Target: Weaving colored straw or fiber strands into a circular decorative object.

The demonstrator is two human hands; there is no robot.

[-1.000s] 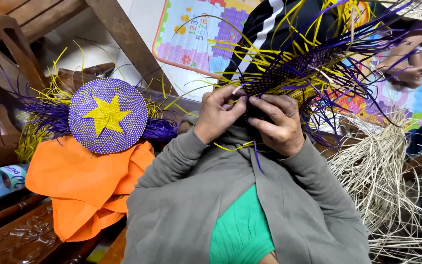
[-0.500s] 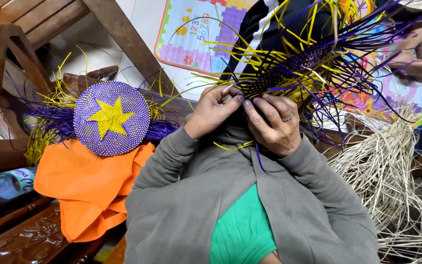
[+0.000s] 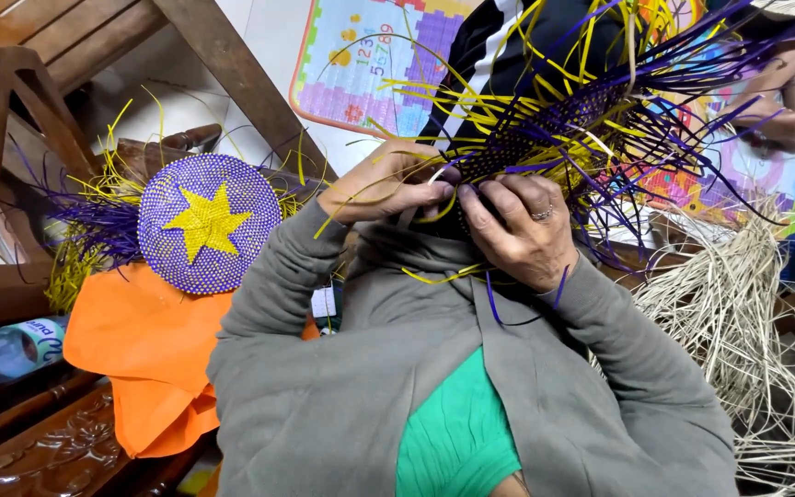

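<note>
At far left, a clear plastic bottle (image 3: 6,350) lying on its side on carved dark wood (image 3: 39,460), under slanting wooden beams (image 3: 223,64). Next to it, an orange cloth (image 3: 144,359) draped down, and on top of that a round purple woven disc (image 3: 209,224) with a yellow star at its middle, face turned toward the camera, loose purple and yellow strands fanning out to its left.

Toward the middle, grey sleeves rising from the bottom edge, a green top (image 3: 457,442) showing between them. Left hand (image 3: 388,184) raised on a bent arm, knuckles up, fingers curled round the near end of the purple-and-yellow weaving (image 3: 545,129); closed on the strips, though exactly which strands lie pinched cannot be told. Right hand (image 3: 522,225) just beside it, touching or nearly so, back toward the camera, a ring on one finger, fingers (image 3: 476,207) bent in against the same near edge, pressed shut on the work.

Held up in front of the chest, above both hands. Long axis slanting from lower left at the hands to upper right, the woven purple band pointing up and away, unworked strands bristling out at the far end in all directions.

Behind, a colourful play mat (image 3: 370,64) against the wall. Far right, another person's hand (image 3: 789,124), and below it a heap of pale straw (image 3: 738,313).
</note>
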